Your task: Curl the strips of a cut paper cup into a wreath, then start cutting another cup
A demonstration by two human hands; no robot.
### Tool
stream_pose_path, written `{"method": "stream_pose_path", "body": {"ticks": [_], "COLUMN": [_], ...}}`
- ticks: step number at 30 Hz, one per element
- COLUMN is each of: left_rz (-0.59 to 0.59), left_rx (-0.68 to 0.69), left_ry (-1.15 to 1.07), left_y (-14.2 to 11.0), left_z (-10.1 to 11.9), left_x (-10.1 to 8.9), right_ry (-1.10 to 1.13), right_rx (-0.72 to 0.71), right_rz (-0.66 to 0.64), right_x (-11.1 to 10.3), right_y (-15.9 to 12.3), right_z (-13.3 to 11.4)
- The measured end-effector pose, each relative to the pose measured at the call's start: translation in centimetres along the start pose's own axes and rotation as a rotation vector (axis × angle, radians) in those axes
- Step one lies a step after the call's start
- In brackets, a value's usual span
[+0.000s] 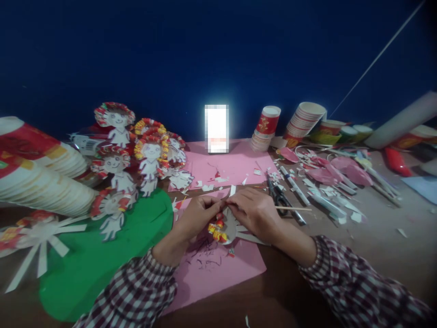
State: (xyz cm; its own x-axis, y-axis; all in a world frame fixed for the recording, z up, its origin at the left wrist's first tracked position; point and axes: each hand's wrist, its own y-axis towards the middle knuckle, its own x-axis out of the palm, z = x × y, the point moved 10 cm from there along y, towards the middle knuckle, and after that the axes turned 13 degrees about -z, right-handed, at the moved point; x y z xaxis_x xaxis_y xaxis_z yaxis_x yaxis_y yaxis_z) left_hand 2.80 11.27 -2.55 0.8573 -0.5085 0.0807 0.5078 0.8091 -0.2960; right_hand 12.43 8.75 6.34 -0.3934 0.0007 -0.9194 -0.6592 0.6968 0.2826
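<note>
Both hands meet over a cut-open paper cup point(233, 231), its wall split into strips. Some strips are curled into red and yellow rolls; others stick out straight and white to the right. With thumb and fingers pinched, my left hand point(201, 214) grips a strip at the cup's far side. My right hand point(254, 210) pinches at the same strip, fingertips touching the left ones; a white strip end shows above them. A thin wooden stick point(294, 208) pokes out behind my right hand; whether the hand holds it is hidden. Pink paper point(218, 282) with dark scribbles lies beneath.
Left stand stacked paper cups point(48, 182) and several finished paper figures point(150, 157) beside a green sheet point(136, 237). Behind is a bright, blurred-out screen point(216, 130). Scissors point(278, 193), a marker point(294, 184), paper scraps point(341, 200) and more cups point(303, 120) lie right.
</note>
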Motion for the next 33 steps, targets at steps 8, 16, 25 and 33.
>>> {"method": "stream_pose_path", "body": {"ticks": [8, 16, 25, 33], "left_rz": [-0.011, -0.035, -0.051, -0.027], "left_rx": [-0.02, -0.003, -0.036, -0.058], "left_ry": [-0.176, -0.164, -0.206, -0.237], "left_y": [-0.3, -0.3, -0.4, -0.3], "left_z": [-0.1, -0.1, 0.1, -0.2], "left_x": [0.5, 0.4, 0.9, 0.9], "right_ry": [0.032, 0.017, -0.04, -0.059], "right_rx": [0.022, 0.018, 0.004, 0.014], "right_rz": [-0.044, -0.06, -0.033, -0.021], "right_x": [0.7, 1.1, 0.6, 0.4], "right_y": [0.0, -0.2, 0.1, 0.1], "right_z": [0.4, 0.4, 0.0, -0.2]}}
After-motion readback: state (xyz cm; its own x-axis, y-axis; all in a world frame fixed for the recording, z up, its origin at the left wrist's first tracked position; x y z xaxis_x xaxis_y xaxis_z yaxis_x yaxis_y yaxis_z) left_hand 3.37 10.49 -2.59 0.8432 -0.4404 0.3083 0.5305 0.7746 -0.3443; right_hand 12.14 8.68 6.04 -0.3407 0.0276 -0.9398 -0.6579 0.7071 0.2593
